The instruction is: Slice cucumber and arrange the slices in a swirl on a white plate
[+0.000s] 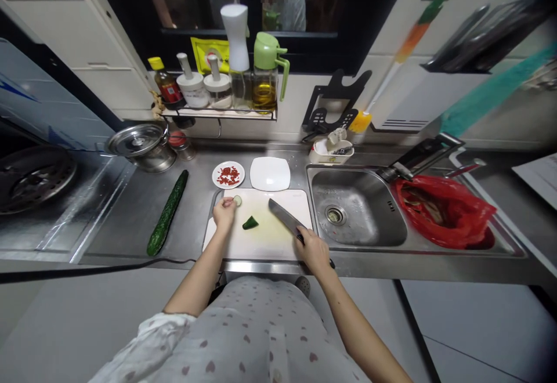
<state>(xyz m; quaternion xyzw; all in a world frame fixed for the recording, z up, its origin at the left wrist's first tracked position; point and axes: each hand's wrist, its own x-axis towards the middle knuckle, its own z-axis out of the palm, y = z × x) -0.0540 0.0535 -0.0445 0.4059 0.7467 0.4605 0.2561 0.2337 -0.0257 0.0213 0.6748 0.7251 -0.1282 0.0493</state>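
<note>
My left hand (224, 212) is closed on a round, pale cucumber slice (237, 200) above the left side of the white cutting board (265, 249). In my right hand (314, 250) is the black handle of a kitchen knife (285, 217), its blade angled up and left over the board's right side. Between the hands, a short dark green cucumber piece (250, 223) lies on the board. Behind the board are a small plate (216, 176) of chopped red bits and a white square plate (270, 173). To the left, a whole cucumber (169, 212) rests on the steel counter.
A steel sink (361, 215) adjoins the board on the right, with a red plastic bag (448, 212) beyond it. A lidded pot (143, 145) and a red-topped jar (181, 145) stand back left. Above hangs a rack (221, 114) with seasonings and an oil bottle (264, 75).
</note>
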